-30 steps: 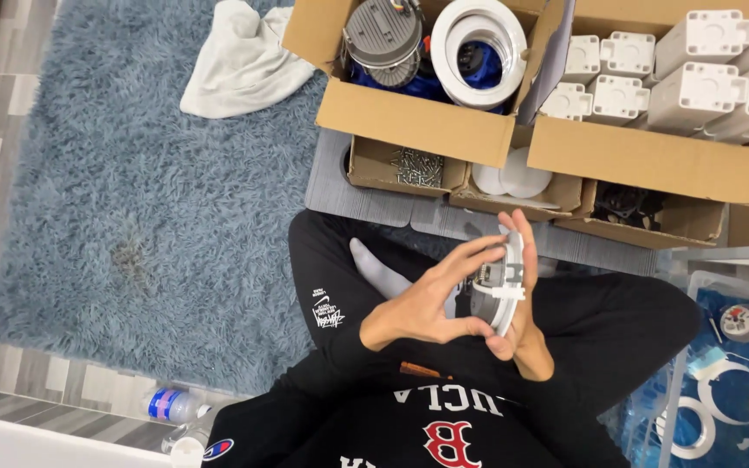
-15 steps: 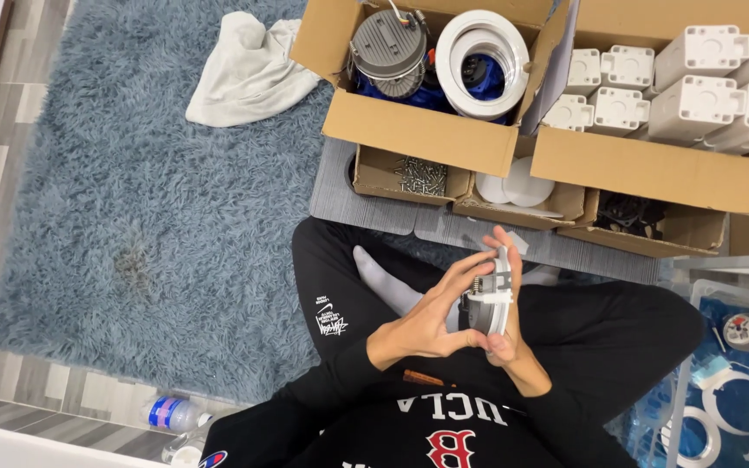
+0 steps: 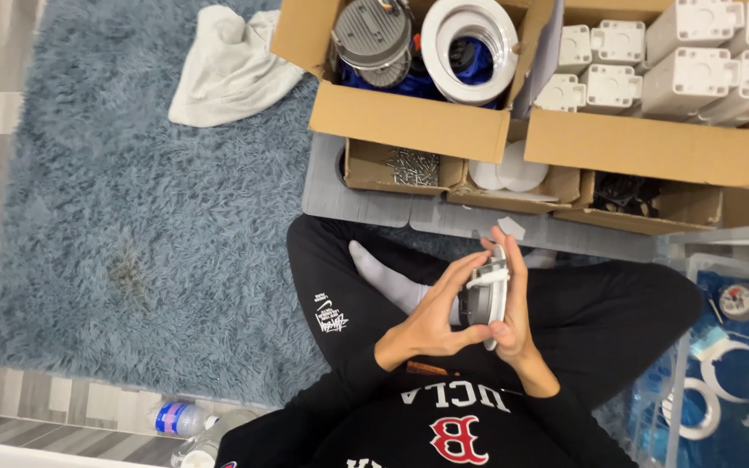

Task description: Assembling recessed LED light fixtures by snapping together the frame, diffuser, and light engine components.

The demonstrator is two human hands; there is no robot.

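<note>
I sit cross-legged in black clothes on a shaggy blue rug [image 3: 158,225]. A round light fixture [image 3: 487,293], dark grey at the back with a white rim, stands on edge in front of my chest. My left hand [image 3: 431,322] grips its dark back, fingers spread over it. My right hand [image 3: 513,299] presses flat against the white rim side, fingers pointing up.
Open cardboard boxes stand ahead: one with round fixtures [image 3: 426,52], one with white blocks [image 3: 678,61]. Small trays below them hold screws [image 3: 413,165], white discs [image 3: 509,173] and black parts [image 3: 626,192]. A clear bin [image 3: 721,347] sits right; a white cloth [image 3: 227,65] and a water bottle [image 3: 179,418] lie left.
The fixture and both hands have stayed together in front of my chest, shifting slightly. The view has drifted a little.
</note>
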